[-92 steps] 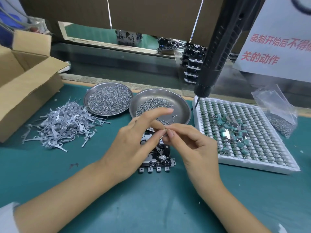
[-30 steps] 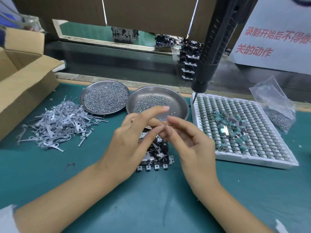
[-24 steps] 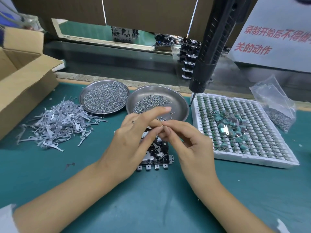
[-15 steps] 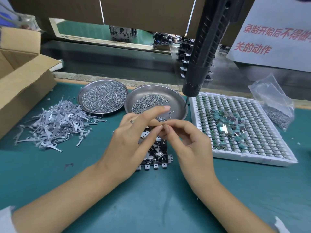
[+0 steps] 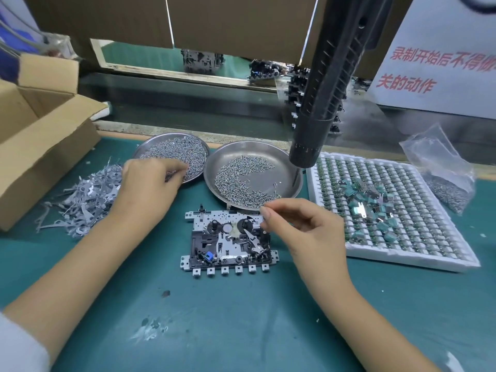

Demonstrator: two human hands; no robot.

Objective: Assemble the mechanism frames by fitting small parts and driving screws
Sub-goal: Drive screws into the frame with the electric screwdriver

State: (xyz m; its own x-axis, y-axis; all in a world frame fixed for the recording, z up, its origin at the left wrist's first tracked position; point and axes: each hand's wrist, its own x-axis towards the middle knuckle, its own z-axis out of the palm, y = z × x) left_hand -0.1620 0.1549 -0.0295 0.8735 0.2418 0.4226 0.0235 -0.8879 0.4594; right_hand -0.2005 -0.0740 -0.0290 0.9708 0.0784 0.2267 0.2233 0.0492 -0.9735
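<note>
The mechanism frame (image 5: 229, 240), grey metal with black parts, lies flat on the green mat. My right hand (image 5: 303, 229) hovers over its upper right corner, thumb and forefinger pinching a tiny part, seemingly a screw. My left hand (image 5: 146, 189) reaches into the left steel dish (image 5: 171, 151), fingertips curled together in the heap of screws. The right steel dish (image 5: 290, 181) holds a thinner spread of screws just behind the frame. A black electric screwdriver (image 5: 322, 103) hangs above that dish's right rim.
A pile of grey metal levers (image 5: 83, 194) lies left of the frame, beside an open cardboard box (image 5: 40, 146). A white tray (image 5: 402, 253) of small green parts sits at right, with a plastic bag (image 5: 440, 170) of screws behind it.
My hands, which met fingertip to fingertip above the frame, have parted. The left hand went back left to the screw dish; the right hand stays over the frame, now uncovered.
</note>
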